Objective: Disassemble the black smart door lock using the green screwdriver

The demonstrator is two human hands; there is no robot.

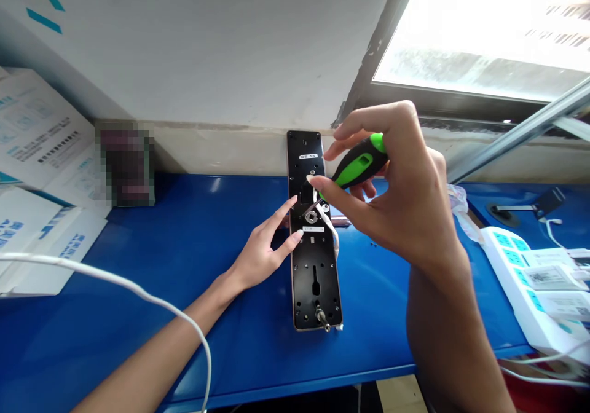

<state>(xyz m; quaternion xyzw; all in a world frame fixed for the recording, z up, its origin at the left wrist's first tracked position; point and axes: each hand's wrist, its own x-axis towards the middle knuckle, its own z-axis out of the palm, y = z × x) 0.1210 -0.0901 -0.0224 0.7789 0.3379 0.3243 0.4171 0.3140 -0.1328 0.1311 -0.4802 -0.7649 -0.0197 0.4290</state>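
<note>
A long black door lock panel (304, 259) with screw holes, slots and a "CE 16" sticker lies on the blue table, its far end by the wall. My left hand (265, 247) holds its left edge, index fingertip and thumb on the panel; the other fingers are mostly hidden. My right hand (405, 192) is closed around a green and black screwdriver (357, 164), tilted down to the left over the panel's middle. The shaft ends near a round metal fitting (312, 217). A white cable (330, 232) runs along the right side. Near the panel's lower end, a metal post (322, 318) sticks up.
White printed boxes (46, 130) are stacked at left, beside a pixelated dark object (126, 164). A white cord (138, 290) crosses the left foreground. At right are a white power strip (511, 271), a small black stand (548, 204) and a metal bar (516, 133).
</note>
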